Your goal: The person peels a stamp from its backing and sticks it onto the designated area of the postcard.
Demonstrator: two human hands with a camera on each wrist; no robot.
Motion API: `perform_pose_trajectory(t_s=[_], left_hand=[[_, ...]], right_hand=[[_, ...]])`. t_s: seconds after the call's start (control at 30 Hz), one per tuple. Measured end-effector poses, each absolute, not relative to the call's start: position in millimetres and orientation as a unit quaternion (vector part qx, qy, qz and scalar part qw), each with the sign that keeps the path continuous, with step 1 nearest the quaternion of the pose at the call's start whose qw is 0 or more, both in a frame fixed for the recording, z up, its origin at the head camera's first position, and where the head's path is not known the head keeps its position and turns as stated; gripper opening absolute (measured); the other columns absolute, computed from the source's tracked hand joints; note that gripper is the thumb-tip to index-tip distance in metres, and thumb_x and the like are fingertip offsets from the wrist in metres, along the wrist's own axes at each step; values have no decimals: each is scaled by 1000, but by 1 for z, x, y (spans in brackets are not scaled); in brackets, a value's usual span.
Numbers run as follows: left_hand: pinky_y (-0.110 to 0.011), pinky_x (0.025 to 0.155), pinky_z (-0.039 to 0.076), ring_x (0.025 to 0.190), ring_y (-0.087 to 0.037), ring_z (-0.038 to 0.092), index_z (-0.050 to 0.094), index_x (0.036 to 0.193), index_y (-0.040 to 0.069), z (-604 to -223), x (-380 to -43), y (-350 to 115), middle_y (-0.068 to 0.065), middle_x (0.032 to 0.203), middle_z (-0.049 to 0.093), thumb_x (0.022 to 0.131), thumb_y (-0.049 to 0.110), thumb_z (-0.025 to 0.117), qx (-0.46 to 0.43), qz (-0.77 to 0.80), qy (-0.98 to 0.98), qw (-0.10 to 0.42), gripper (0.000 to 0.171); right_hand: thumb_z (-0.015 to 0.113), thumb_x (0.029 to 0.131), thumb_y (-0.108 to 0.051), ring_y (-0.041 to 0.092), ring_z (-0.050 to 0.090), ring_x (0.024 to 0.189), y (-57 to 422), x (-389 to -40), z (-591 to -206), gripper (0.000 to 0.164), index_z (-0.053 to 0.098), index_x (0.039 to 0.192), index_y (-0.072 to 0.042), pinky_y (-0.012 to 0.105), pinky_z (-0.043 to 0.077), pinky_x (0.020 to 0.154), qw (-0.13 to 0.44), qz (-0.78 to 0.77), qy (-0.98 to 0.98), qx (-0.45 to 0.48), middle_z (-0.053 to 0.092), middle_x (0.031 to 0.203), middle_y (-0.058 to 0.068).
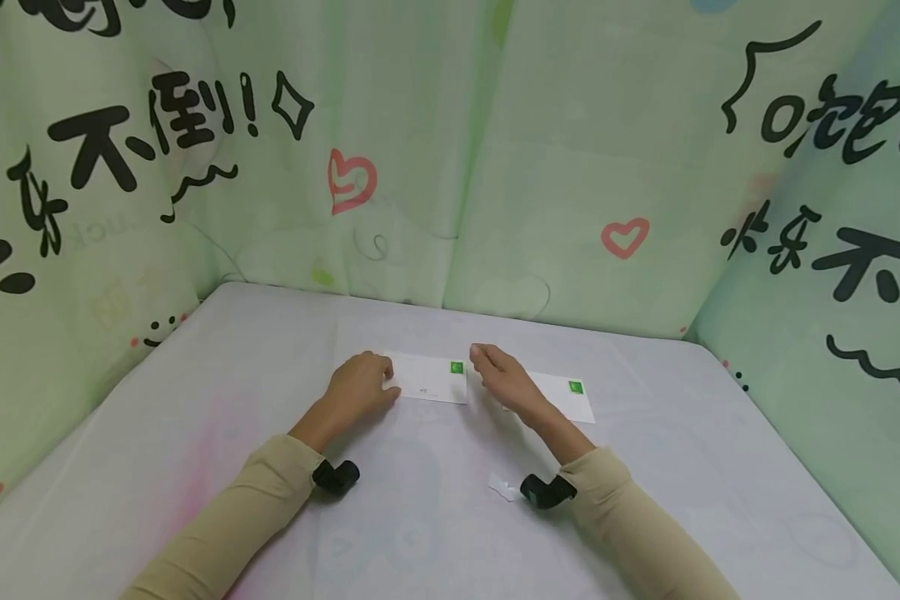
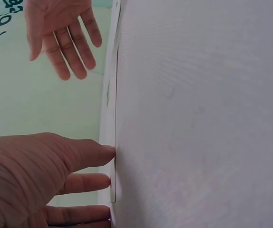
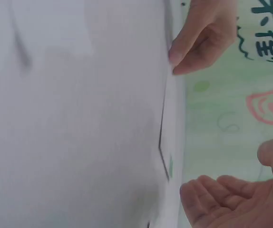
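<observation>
A white envelope-like rectangle [image 1: 427, 379] with a green stamp-like square at its upper right lies flat on the table. My left hand [image 1: 358, 387] touches its left end with the thumb and fingertips. In the left wrist view, the thumb and index finger of that left hand [image 2: 27, 175] rest on the paper, spread slightly apart. A second such white envelope [image 1: 562, 396] lies to the right, partly hidden behind my right hand [image 1: 510, 382]. That hand hovers above the gap between the two, holding nothing. Its fingers look extended in the right wrist view, where the hand [image 3: 241, 202] is palm up.
A small torn scrap of white paper [image 1: 504, 487] lies near my right wrist. White cloth covers the table [image 1: 405, 517]. Green printed curtains [image 1: 420, 167] enclose its back and sides. Each wrist bears a black camera, one of them the left camera [image 1: 336, 477].
</observation>
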State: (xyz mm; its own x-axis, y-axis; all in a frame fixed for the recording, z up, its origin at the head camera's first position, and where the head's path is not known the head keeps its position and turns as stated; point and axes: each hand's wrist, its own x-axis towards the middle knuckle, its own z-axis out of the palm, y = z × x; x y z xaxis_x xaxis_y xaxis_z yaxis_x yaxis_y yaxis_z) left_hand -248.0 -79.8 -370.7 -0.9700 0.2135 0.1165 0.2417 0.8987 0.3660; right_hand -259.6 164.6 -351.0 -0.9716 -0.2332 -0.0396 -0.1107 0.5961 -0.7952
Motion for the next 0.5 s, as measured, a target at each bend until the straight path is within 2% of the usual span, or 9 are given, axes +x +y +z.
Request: perform_pose_trajectory(t_s=[0.17,0.37,0.5], left_hand=[[-42,84,53,90,-25,61,71,101,1,-371,-249,-83,-13,101,69,91,20,74,-116,-203,-972,33,22],[-45,92,52,106,-29,63,71,104,1,-371,-249,-87,-16,114,70,92,22,72,-110,-228,-967,26,24],[-46,93,51,106,-29,63,70,110,-1,-369,-249,-89,-17,118,70,93,22,70,-108,-240,-964,21,29]], right_hand=[[41,110,-42,32,56,133,162,-249,-344,58,42,151,-2,44,48,106,81,-538,837,-50,56,145,18],[42,110,-41,29,65,120,164,-234,-338,56,47,149,0,36,53,97,91,-589,802,-35,65,134,17],[42,110,-40,23,67,112,165,-223,-336,53,52,145,-2,32,53,91,95,-598,795,-34,68,128,15]])
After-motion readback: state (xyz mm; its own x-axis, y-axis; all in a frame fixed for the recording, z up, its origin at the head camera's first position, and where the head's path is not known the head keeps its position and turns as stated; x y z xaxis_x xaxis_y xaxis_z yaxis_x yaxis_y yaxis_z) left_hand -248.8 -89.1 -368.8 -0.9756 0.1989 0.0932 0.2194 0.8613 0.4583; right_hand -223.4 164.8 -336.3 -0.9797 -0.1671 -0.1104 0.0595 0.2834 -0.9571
